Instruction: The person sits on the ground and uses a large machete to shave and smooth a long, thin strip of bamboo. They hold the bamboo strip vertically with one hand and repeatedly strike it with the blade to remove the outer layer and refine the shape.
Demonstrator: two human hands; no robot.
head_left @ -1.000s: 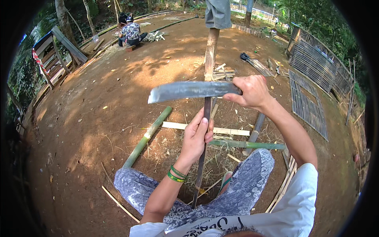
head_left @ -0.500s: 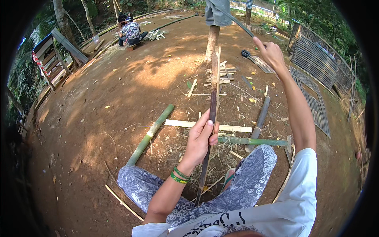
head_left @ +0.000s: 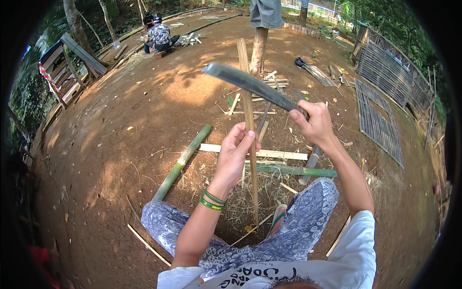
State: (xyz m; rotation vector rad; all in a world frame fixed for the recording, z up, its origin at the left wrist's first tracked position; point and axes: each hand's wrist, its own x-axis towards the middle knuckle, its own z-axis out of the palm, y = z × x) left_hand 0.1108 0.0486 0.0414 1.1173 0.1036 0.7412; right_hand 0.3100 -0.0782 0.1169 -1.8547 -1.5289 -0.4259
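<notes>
My left hand (head_left: 238,147) closes around the middle of a bamboo strip (head_left: 247,103), thumb laid along it, forearm rising from my lap. The strip stands nearly upright before me, leaning a little left at the top: flat, narrow, tan and streaked along the grain. My right hand (head_left: 315,120), elbow bent, is wrapped round the handle end of a machete (head_left: 255,86), its broad, dark metal blade slanting up leftward across the strip; whether they touch, I can't tell. Curly, pale shavings (head_left: 236,204) litter the soil between my knees.
</notes>
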